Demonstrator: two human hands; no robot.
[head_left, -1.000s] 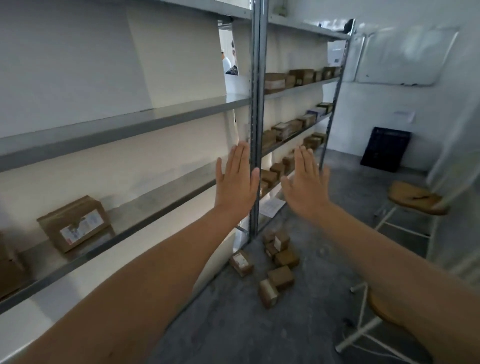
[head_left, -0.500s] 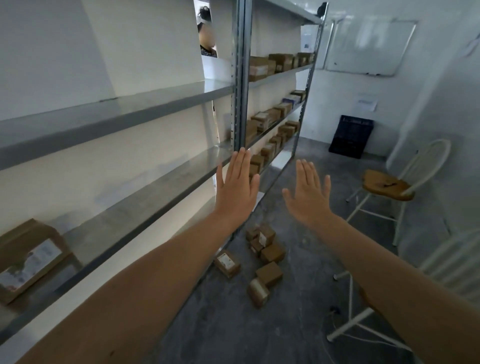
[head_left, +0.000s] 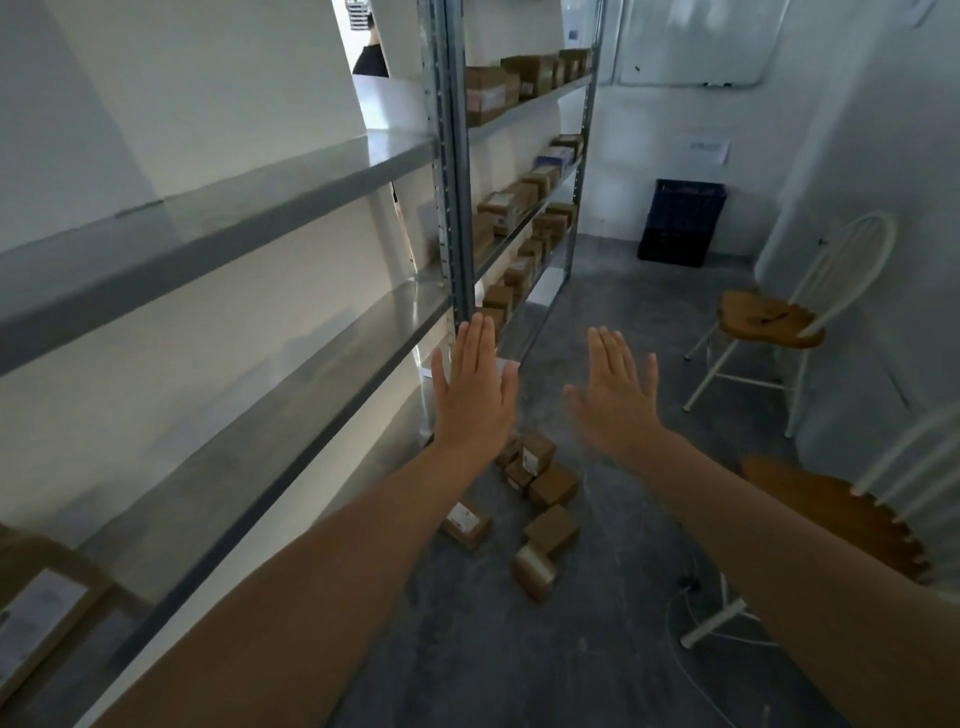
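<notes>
I log left hand (head_left: 475, 395) and right hand (head_left: 615, 397) spread flat, empty, held out above the boxes (head_left: 550, 486) heaped on the floor (head_left: 597, 649) beside the shelf (head_left: 311, 379), probably lining up for a pickup.

Head-worn view, facing forward and down along shelving (head_left: 291, 218), wide-angle

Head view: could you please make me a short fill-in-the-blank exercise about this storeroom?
1. The left hand and the right hand are both stretched out flat and hold ____.
2. The loose cardboard boxes beneath the hands lie on the ____.
3. The dark crate stands against the far ____.
Missing words: nothing; floor; wall.
</notes>
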